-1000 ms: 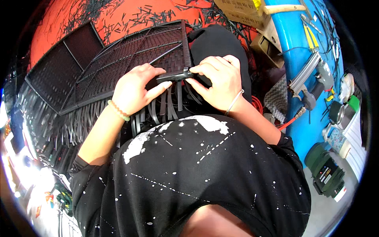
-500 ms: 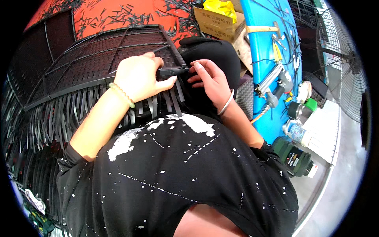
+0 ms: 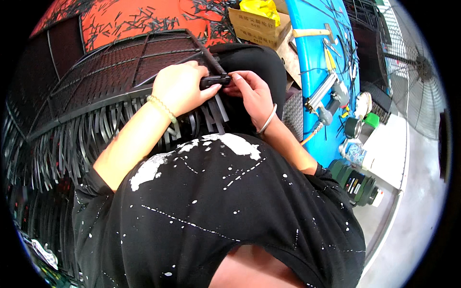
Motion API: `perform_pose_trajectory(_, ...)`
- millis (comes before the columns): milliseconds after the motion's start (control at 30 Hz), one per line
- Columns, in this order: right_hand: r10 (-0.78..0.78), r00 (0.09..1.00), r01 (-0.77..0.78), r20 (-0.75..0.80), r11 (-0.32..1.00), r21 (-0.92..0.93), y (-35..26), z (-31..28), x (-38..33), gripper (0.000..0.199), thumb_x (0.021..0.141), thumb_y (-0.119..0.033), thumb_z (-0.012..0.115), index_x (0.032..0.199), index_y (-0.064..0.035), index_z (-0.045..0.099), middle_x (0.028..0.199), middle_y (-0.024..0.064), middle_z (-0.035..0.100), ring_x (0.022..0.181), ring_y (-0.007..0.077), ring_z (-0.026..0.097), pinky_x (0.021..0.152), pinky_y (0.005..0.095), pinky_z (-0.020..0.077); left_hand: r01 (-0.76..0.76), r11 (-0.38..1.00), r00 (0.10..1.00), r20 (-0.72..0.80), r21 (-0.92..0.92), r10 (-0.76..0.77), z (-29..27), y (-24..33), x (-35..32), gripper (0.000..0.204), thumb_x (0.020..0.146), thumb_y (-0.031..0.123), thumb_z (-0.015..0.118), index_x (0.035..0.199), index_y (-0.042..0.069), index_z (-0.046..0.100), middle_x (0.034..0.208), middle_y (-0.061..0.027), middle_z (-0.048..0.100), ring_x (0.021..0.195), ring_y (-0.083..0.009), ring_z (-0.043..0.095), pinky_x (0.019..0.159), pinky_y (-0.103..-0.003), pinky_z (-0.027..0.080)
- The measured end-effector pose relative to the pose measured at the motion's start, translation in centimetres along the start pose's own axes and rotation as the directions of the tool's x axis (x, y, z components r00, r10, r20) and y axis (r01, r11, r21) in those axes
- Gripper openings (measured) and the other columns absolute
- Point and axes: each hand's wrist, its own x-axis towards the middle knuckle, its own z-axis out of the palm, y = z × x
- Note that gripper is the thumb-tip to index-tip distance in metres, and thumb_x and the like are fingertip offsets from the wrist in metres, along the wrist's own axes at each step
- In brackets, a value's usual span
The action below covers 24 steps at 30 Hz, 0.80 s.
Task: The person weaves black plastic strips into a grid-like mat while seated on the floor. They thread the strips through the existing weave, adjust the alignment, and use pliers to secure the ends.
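Across the upper left lies a black woven panel [image 3: 115,62] on a frame, a fringe of loose flat black strips [image 3: 103,120] hanging from its near edge. My left hand [image 3: 180,89] is closed over the panel's right corner. Its thumb presses along a short black bar-shaped piece [image 3: 213,80] whose exact kind I cannot make out. At the right end of that piece, my right hand [image 3: 254,93] pinches with thumb and forefinger; its other fingers curl beneath. What the left fingers grip under the palm is hidden. My black-clad knee [image 3: 254,57] is just behind the right hand.
Right of my knee stands a blue surface [image 3: 307,62] with a hammer [image 3: 312,33], yellow-handled pliers [image 3: 330,60] and an air tool [image 3: 333,98] with a hose. Behind is a cardboard box [image 3: 254,26] with a yellow bag. Strip offcuts litter the red floor [image 3: 129,19].
The left hand has shifted slightly right, bringing the black piece toward the right hand. The right thumb and forefinger, apart before, have closed at its end.
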Motion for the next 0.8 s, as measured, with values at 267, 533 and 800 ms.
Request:
perform_pose_trajectory(267, 0.271, 0.963, -0.269, -0.001, 0.957, 0.106, 0.4, 1.7, -1.0, 0.028, 0.102, -0.029, 0.058, 0.111, -0.0027, 0.062, 0.094, 0.0068, 0.068, 0.081, 0.0151, 0.067, 0.077, 0.0290, 0.0554, -0.033, 0.999, 0.999, -0.005, 0.011, 0.033, 0.6, -0.9, -0.9, 0.040, 0.080, 0.048, 0.072, 0.081, 0.008, 0.072, 0.079, -0.0087, 0.067, 0.073, -0.0293, 0.069, 0.067, -0.040, 0.055)
perform_pose_trajectory(533, 0.545, 0.827, -0.547, -0.140, 0.837, 0.031, -2.4, 3.4, -1.9, 0.053, 0.095, -0.062, 0.056, 0.087, -0.0107, 0.068, 0.075, -0.0041, 0.059, 0.066, 0.0086, 0.055, 0.061, 0.0243, 0.0389, -0.020, 0.994, 1.000, -0.002, -0.111, 0.019, 1.0, -0.6, -0.8, 0.041, 0.081, 0.047, 0.071, 0.080, 0.006, 0.070, 0.081, -0.0106, 0.067, 0.077, -0.0313, 0.068, 0.067, -0.043, 0.054)
perform_pose_trajectory(800, 0.584, 0.804, -0.581, -0.117, 0.812, 0.056, -1.4, 2.0, 0.5, 0.048, 0.094, -0.052, 0.063, 0.078, -0.0065, 0.059, 0.067, -0.0009, 0.056, 0.044, 0.0068, 0.044, 0.040, 0.0210, 0.0310, 0.006, 0.987, 0.999, 0.050, -0.160, 0.002, 1.0, -0.7, -0.9, 0.042, 0.080, 0.046, 0.071, 0.082, 0.004, 0.069, 0.082, -0.0114, 0.068, 0.078, -0.0307, 0.069, 0.068, -0.042, 0.055)
